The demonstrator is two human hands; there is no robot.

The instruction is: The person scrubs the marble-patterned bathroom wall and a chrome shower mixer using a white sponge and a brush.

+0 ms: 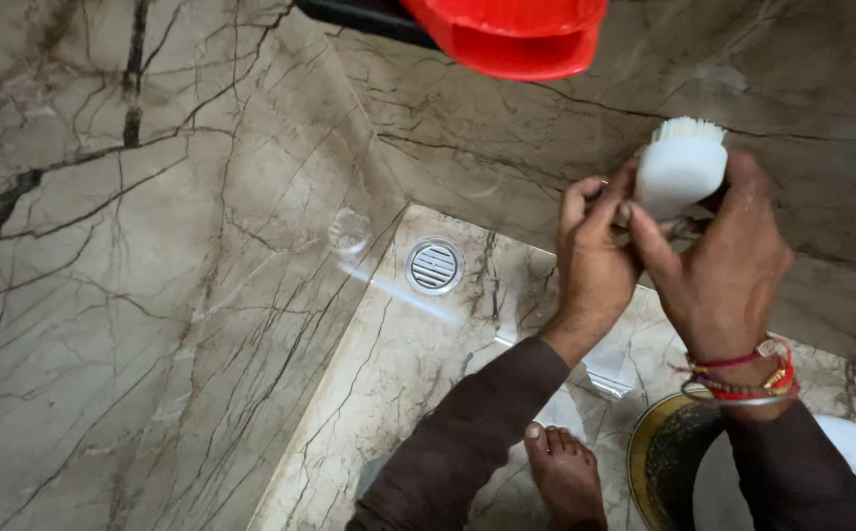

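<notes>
Marble in beige with dark brown veins fills almost all of what we see from the head camera, covering both walls and the wet floor (418,344) of a corner. We hold a white scrubbing brush (681,169) up in front of the right-hand wall, its pale bristles pointing upward and away from us. Our right hand (723,270) wraps the brush body from below and the right, fingers curled and pressed against its sides. Our left hand (595,256) meets it from the left, with the fingertips bent in and pinching at the base of the brush, just where the 2 hands touch. Red and gold thread bracelets (742,379) circle our right wrist, and both arms wear dark brown sleeves. Below the hands, on the floor, 1 bare foot (566,477) rests beside a round dark vessel with a yellowish rim (649,462) and a white object at the lower right edge. A round metal drain cover (434,265) sits in the floor corner, well apart from the hands. A red plastic container (516,34) hangs into view at the top.
</notes>
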